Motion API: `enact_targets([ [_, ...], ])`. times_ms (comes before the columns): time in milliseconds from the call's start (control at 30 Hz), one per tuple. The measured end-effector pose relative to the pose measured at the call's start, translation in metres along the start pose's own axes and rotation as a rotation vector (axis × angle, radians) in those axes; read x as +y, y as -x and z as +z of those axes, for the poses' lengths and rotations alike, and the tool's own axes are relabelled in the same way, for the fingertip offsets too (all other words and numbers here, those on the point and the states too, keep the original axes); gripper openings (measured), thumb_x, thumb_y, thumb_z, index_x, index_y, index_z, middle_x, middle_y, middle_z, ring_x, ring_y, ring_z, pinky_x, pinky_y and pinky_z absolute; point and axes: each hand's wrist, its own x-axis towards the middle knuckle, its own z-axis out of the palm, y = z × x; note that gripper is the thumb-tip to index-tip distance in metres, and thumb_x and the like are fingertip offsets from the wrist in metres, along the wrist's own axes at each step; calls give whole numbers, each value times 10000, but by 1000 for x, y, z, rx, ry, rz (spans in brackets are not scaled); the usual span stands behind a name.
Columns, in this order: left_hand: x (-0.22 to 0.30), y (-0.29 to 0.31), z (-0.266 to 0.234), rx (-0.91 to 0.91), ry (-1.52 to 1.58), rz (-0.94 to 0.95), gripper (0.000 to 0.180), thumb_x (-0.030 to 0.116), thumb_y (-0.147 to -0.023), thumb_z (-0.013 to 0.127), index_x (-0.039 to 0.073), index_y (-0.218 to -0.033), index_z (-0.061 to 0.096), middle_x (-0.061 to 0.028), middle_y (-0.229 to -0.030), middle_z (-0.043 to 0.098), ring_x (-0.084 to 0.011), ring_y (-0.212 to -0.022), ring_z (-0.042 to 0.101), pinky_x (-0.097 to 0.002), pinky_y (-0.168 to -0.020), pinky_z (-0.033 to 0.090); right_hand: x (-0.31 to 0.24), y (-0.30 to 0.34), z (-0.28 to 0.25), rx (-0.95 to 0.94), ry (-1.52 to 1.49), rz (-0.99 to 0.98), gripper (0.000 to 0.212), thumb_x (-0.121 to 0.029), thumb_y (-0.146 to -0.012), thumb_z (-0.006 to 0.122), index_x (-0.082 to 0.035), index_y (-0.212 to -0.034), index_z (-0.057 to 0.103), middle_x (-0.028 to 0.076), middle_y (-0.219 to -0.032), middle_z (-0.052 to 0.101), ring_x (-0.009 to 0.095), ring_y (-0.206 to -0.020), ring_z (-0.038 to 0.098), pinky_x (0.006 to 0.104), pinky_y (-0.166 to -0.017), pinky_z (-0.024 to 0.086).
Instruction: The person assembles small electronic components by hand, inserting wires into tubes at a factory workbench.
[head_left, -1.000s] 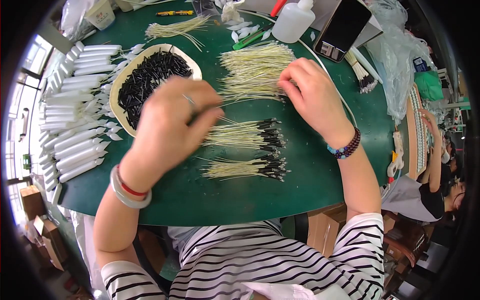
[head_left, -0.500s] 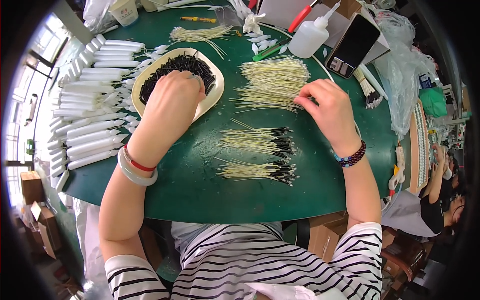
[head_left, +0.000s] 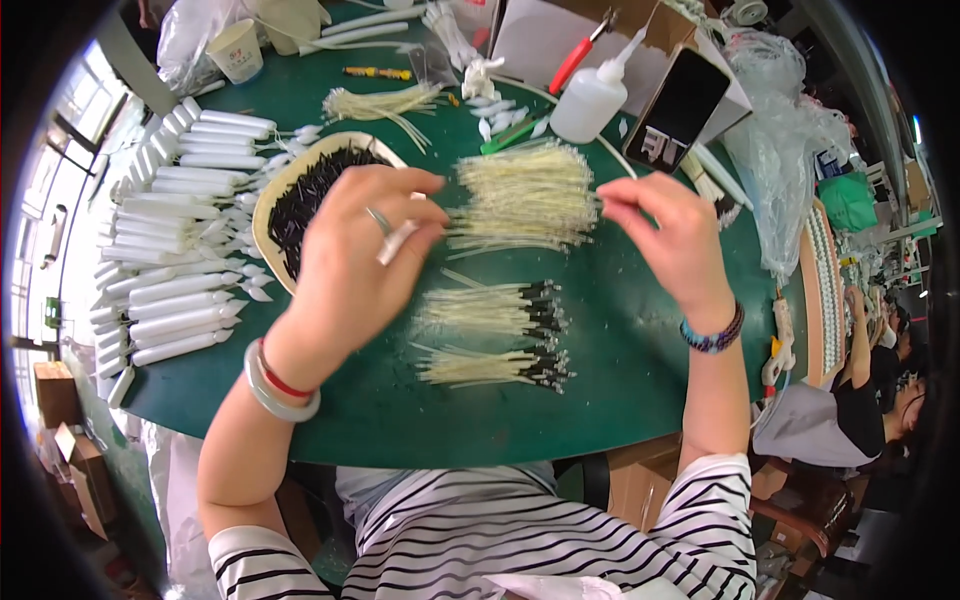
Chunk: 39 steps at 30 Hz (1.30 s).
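My left hand (head_left: 360, 245) is over the right rim of a cream bowl (head_left: 262, 225) full of short black tubes (head_left: 312, 195). Its fingers are curled and slightly blurred, with the fingertips at the left ends of a pile of thin pale wires (head_left: 520, 195). Whatever lies between them is too small to make out. At the pile's right edge, my right hand (head_left: 675, 235) has thumb and forefinger pinched; what they grip, if anything, does not show. Nearer to me lie two bundles of similar wires, an upper bundle (head_left: 480, 310) and a lower bundle (head_left: 485, 367), with black sleeves at their right ends.
White candle-shaped sticks (head_left: 185, 305) fill the left side of the green table (head_left: 490, 430). Along the back stand a paper cup (head_left: 236, 52), a white squeeze bottle (head_left: 590, 105) and a propped phone (head_left: 685, 100). A glue gun (head_left: 782, 345) hangs at the right edge.
My left hand has come out of the bowl and moved right, toward the wire pile. My right hand stays beside the pile's right edge. The whole view has shifted slightly.
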Motion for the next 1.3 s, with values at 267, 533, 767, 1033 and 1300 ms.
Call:
enact_targets([
  [267, 12, 24, 25, -258, -14, 173, 167, 68, -714, 620, 13, -872, 627, -124, -1028, 619, -301, -957, 575, -393, -842, 466, -27, 15, 16, 13, -72, -272, 212, 3, -696, 719, -34, -898, 665, 77, -797, 650, 246, -729, 624, 334, -643, 511],
  [533, 11, 27, 25, -317, 68, 95, 136, -1, -731, 620, 15, -865, 643, -88, -912, 626, -283, -837, 584, -364, -758, 481, -42, 3, 18, -11, 135, -262, 245, -64, -707, 722, -48, -943, 658, 99, -915, 650, 253, -837, 618, 345, -750, 504],
  [767, 17, 28, 24, -334, 112, 76, 102, 17, -742, 624, 8, -842, 645, -89, -899, 621, -294, -810, 583, -370, -742, 477, -45, 18, 38, -141, -32, -235, 216, 7, -724, 647, -10, -939, 628, 109, -892, 632, 268, -800, 622, 346, -735, 511],
  [1033, 21, 28, 20, -195, 326, -233, 95, 42, -812, 606, -9, -889, 630, -177, -878, 632, -340, -825, 621, -383, -717, 500, -53, 20, 45, 27, -238, -91, 112, 27, -751, 647, -27, -849, 654, 112, -704, 600, 254, -594, 589, 322, -531, 473],
  [1300, 29, 16, 10, -179, 550, -465, 143, -36, -838, 602, -26, -971, 654, -91, -886, 633, -147, -737, 598, -252, -658, 475, -61, 9, 35, -19, -424, 34, 91, 10, -789, 660, -25, -872, 667, 76, -657, 582, 174, -519, 535, 263, -473, 408],
])
